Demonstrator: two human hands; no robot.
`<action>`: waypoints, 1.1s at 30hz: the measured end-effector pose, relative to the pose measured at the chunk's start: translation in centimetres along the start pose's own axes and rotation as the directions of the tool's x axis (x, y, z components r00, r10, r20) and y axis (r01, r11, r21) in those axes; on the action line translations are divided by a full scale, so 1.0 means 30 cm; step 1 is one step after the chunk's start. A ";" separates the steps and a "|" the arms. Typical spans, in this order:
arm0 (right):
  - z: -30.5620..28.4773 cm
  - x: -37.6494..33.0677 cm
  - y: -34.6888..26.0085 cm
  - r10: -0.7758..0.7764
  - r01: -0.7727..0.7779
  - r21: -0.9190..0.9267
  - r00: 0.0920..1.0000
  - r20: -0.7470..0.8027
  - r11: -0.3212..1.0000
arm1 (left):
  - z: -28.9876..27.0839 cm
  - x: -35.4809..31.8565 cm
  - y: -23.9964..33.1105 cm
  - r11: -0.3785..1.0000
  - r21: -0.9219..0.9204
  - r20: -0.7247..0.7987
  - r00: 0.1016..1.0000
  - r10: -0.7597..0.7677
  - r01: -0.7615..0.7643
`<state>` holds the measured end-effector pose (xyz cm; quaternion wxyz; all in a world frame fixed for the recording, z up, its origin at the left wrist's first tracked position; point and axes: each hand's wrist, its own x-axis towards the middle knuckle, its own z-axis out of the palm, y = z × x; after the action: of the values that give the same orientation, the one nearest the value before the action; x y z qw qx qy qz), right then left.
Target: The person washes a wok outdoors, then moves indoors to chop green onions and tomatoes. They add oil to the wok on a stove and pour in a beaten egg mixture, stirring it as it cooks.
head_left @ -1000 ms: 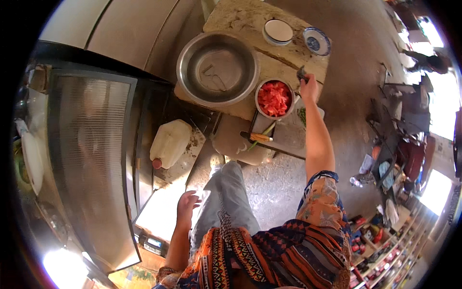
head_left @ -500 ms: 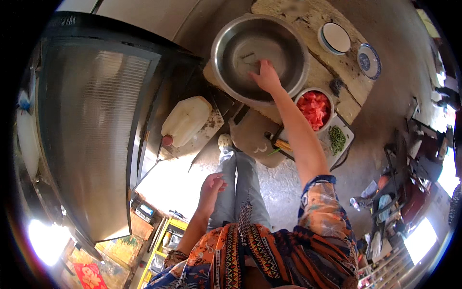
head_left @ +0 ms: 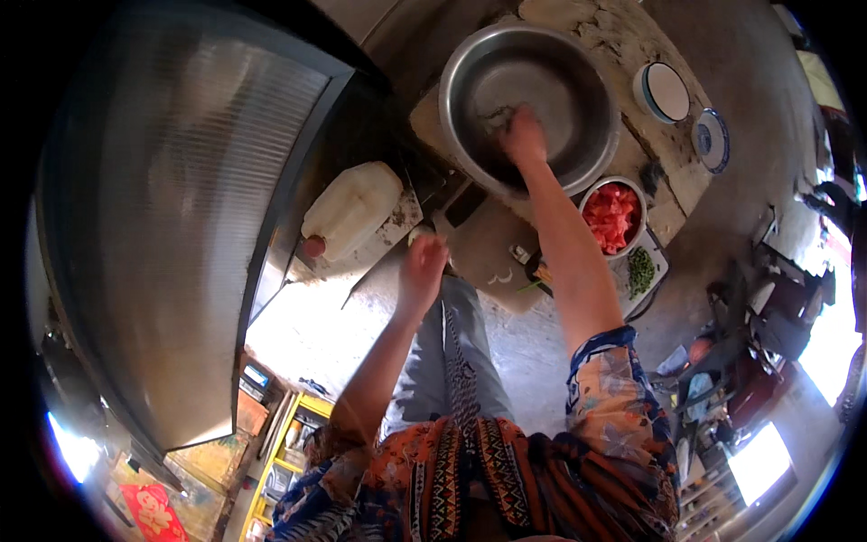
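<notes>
1. The right hand [head_left: 524, 135] is reaching down into the large steel basin [head_left: 578, 68], its fingers curled narrow against the basin floor. It may be pinching something small there, but the view is too blurred to tell whether anything is actually between the fingers.

2. The left hand [head_left: 424, 271] is hanging loose and half open above the person's knee, holding nothing that shows. The white plastic jug [head_left: 352, 210] is lying on its side just to the left of this hand, on a low slab.

3. Just below and to the right of the right hand, beside the forearm, the small bowl of chopped red pieces [head_left: 612, 215] is sitting apart from the basin. The tray of chopped greens [head_left: 643, 268] is lying just beyond it, nearer the person.

4. Farther out to the right of the right hand, a white enamel dish [head_left: 664, 90] and a blue-patterned plate [head_left: 713, 140] are resting on the rough slab [head_left: 605, 23], well apart from the fingers.

5. The step in hand is, by my judgement, working at the basin's bottom, wiping it or gathering something from it.

6. The next move is calling for a firm hold on whatever is under the fingertips, or a steadying grip on the rim, with the left hand being the free one.
</notes>
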<state>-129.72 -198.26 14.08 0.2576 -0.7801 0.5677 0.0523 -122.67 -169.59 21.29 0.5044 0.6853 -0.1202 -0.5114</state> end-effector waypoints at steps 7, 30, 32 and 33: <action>-0.049 -0.066 -0.009 -0.025 0.063 0.283 0.991 -0.135 0.957 | 0.181 0.351 0.220 0.865 0.258 -0.053 0.888 0.457 -0.430; -0.325 -0.205 -0.053 -0.141 0.191 0.308 0.974 -0.177 0.932 | 0.258 0.631 0.405 0.991 -0.101 0.466 0.884 -0.031 0.088; -0.321 -0.204 -0.042 -0.094 0.141 0.366 0.985 -0.143 0.920 | 0.251 0.635 0.404 0.984 -0.092 0.526 0.847 -0.082 0.152; -0.320 -0.202 -0.040 -0.079 0.118 0.381 0.990 -0.115 0.917 | 0.243 0.643 0.394 0.976 -0.115 0.564 0.821 -0.088 0.184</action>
<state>-132.77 -197.22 25.04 0.3807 -0.7431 0.5388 -0.1120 -115.86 -192.32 19.97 0.4646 0.4700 -0.1696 -0.7311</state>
